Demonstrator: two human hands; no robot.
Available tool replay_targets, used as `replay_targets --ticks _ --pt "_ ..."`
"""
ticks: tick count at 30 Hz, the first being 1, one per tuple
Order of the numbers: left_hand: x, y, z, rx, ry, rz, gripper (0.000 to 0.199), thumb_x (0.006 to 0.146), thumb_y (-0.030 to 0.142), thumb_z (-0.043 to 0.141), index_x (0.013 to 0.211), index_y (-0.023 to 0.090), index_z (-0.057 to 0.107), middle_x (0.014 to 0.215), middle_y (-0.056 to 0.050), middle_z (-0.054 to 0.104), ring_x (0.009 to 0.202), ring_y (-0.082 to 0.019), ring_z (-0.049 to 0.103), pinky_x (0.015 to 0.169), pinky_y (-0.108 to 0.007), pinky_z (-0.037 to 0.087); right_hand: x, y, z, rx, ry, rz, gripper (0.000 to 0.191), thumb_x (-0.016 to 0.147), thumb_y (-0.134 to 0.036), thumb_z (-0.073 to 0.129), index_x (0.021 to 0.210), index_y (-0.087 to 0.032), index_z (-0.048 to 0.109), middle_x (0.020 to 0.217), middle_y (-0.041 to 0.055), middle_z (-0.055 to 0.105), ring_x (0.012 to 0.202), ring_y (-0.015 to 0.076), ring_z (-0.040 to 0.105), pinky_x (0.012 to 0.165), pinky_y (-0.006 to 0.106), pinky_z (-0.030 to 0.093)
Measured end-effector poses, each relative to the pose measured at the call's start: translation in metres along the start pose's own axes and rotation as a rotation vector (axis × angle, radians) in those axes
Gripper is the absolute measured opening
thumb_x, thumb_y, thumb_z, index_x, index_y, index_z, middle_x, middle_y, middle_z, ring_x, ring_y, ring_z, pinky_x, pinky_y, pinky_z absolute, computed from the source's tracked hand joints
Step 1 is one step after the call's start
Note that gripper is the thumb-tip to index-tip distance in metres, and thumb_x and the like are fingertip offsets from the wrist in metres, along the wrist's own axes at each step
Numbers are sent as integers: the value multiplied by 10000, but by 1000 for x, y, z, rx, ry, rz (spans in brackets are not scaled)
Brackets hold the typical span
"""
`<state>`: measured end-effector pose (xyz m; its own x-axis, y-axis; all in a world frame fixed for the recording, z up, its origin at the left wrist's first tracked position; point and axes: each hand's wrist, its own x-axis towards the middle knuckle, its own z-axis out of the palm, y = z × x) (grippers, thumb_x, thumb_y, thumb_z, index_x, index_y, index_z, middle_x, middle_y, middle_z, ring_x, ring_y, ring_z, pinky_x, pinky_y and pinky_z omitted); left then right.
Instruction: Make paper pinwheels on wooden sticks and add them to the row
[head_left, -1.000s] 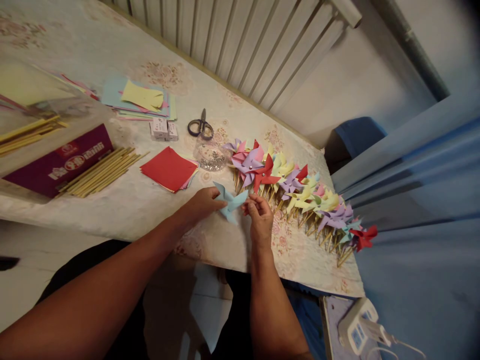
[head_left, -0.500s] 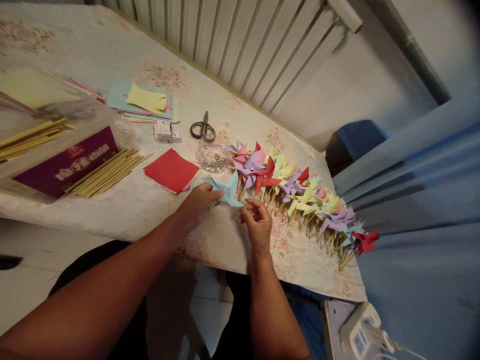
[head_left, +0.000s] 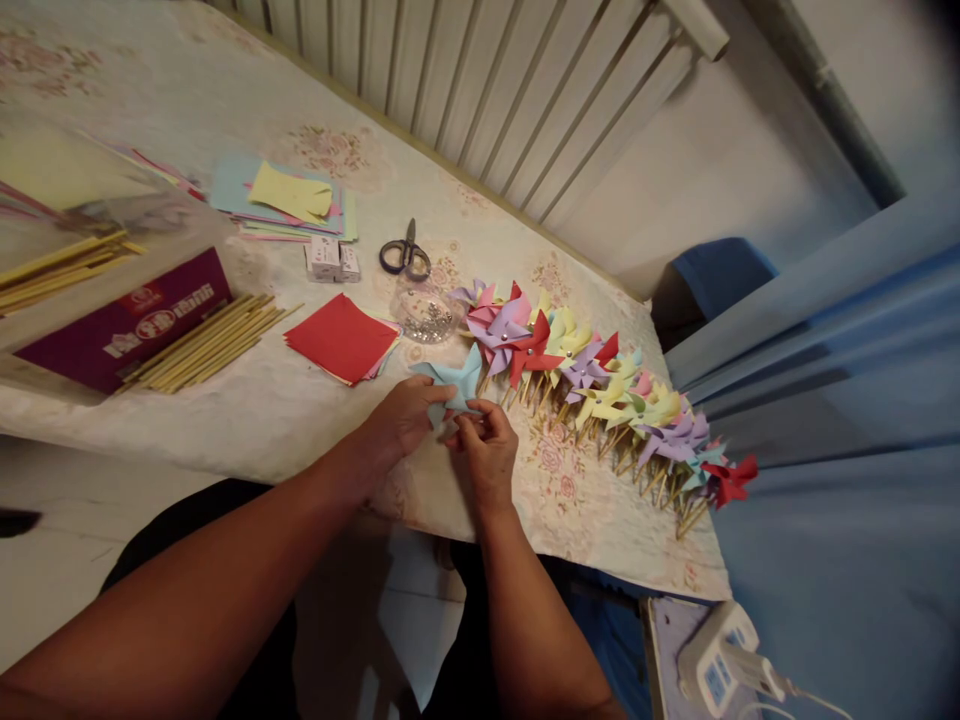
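Between the thumb and fingers of my left hand [head_left: 401, 418] is a light blue paper pinwheel [head_left: 466, 374], its blades folded in toward the middle. The left thumb presses on its centre. My right hand [head_left: 489, 452] is at the pinwheel's lower right edge, fingers curled in a pinch and touching the paper. What the right fingertips hold, if anything, is too small to tell. Just beyond the pinwheel lies a clear dish of small metal pins [head_left: 427, 318]. Left of it is a stack of square paper [head_left: 339, 338], red on top.
Finished pinwheels on sticks [head_left: 585, 370] line the table's right side. Scissors [head_left: 406, 255], small white boxes [head_left: 330, 261] and coloured paper sheets [head_left: 232, 185] lie farther back. Wooden sticks [head_left: 206, 345] rest against a purple-labelled box [head_left: 124, 325] at left. A power strip [head_left: 720, 660] is low right.
My right hand has moved left and in to the pinwheel, its fingers now touching the paper's lower edge. My left thumb lies farther over the centre, and the pinwheel has shifted slightly.
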<state>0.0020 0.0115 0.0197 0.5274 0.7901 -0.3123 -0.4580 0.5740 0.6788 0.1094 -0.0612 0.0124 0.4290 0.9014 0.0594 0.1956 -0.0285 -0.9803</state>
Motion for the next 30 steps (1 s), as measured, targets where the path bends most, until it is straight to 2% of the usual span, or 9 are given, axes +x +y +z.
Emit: replay_targets --ticks 4,7,11,22,24,26,30 --pt "1 -3 2 -54 1 -28 224 660 248 773 563 198 577 579 -10 570 530 -162 523 529 -299 418 2 2 -1 -73 27 -74 142 800 -269 657 932 -218 669 591 -53 626 526 146 610 570 268 500" --pt "1 -4 1 -76 21 -48 197 631 197 787 576 194 598 595 -7 585 582 -164 534 604 -301 445 3 5 -3 -185 70 -166 104 806 -269 660 891 -215 682 651 -33 613 601 146 578 611 266 473" --pt "1 -5 0 -95 59 -72 202 610 141 791 584 190 597 608 1 587 594 -155 530 622 -288 433 3 5 -4 -263 91 -246 63 822 -259 639 811 -209 675 706 -12 605 675 154 551 656 273 443" --pt "-1 -6 -1 -93 32 -103 160 608 142 775 598 177 619 619 -5 619 588 -150 554 603 -279 451 5 4 -6 -270 78 -261 80 828 -260 627 777 -213 668 749 4 621 743 170 584 720 291 457" --pt "0 -6 -2 -99 0 -102 150 608 147 766 596 174 618 612 -11 618 581 -153 554 600 -281 448 4 5 -6 -258 78 -247 84 834 -284 635 814 -213 676 756 6 624 735 170 584 711 292 465" --pt "1 -5 -1 -114 -11 -84 144 620 151 755 597 175 616 599 -9 606 577 -154 552 603 -281 446 2 6 -5 -231 86 -226 143 842 -313 643 935 -215 691 774 5 629 712 167 579 698 294 477" --pt "3 -2 1 -162 60 17 116 668 132 717 624 180 620 630 3 604 593 -137 546 635 -269 458 -6 6 -3 -190 170 -202 308 869 -344 617 1150 -223 653 766 -14 597 636 147 547 658 289 486"
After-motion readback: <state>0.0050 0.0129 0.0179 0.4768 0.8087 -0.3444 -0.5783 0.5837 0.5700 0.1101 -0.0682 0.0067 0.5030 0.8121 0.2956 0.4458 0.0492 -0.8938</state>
